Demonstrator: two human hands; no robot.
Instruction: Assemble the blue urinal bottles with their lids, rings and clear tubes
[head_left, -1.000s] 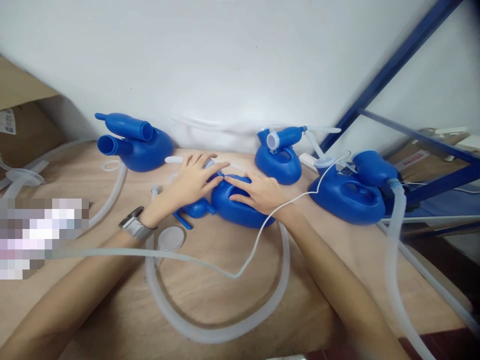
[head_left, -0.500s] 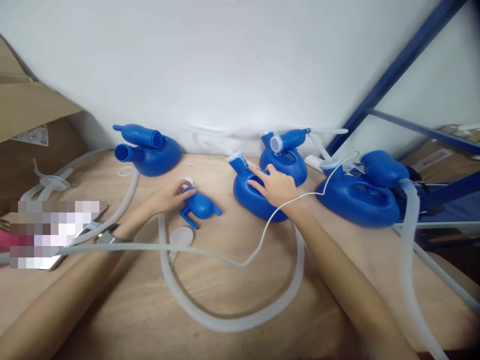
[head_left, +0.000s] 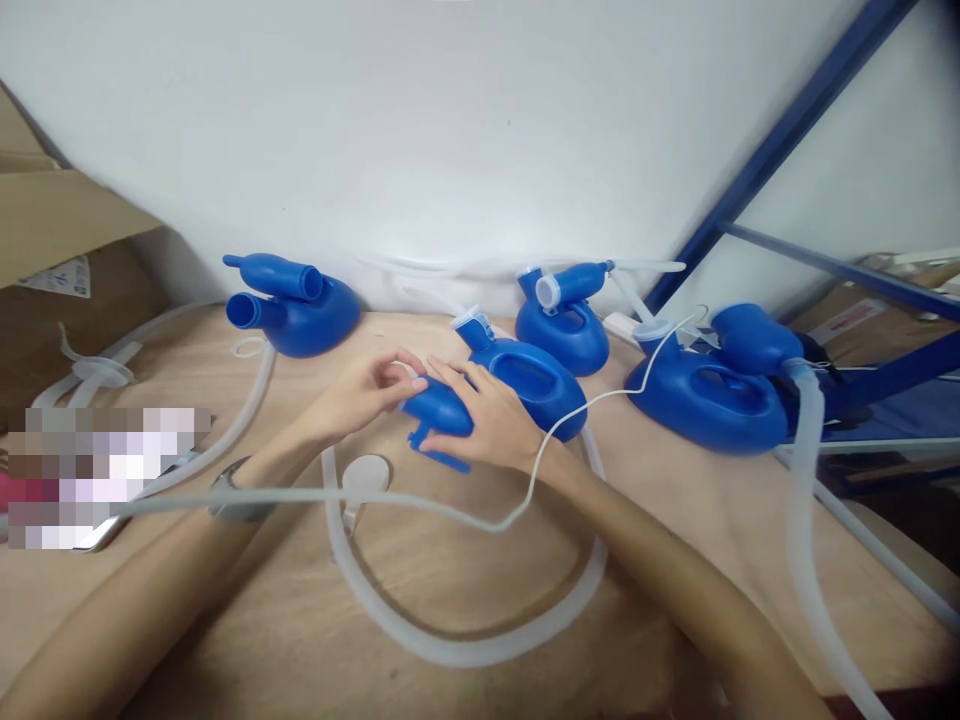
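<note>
Both hands are on a small blue bulb-shaped plastic piece (head_left: 444, 404) with a bracket, which looks like the receiver cup of a urinal bottle. My left hand (head_left: 367, 392) pinches its far left end. My right hand (head_left: 495, 415) is wrapped round its right side, thumb below and fingers over the top. Right behind my right hand lies a blue urinal bottle (head_left: 551, 385) with a white collar on its neck. A round white cap (head_left: 366, 473) rests on the table below my left hand. A clear hose (head_left: 465, 652) curves across the table in front.
More blue bottles stand at the back left (head_left: 319, 315), the back right (head_left: 566, 340) and the right (head_left: 705, 405). A thin white cable (head_left: 420, 512) crosses over both forearms. At left are a cardboard box (head_left: 67, 215) and a phone (head_left: 97, 535); a blue metal frame (head_left: 780, 150) rises at right.
My right hand has left the bottle and moved left onto the small blue piece. My left hand has shifted right with that piece, which is now turned.
</note>
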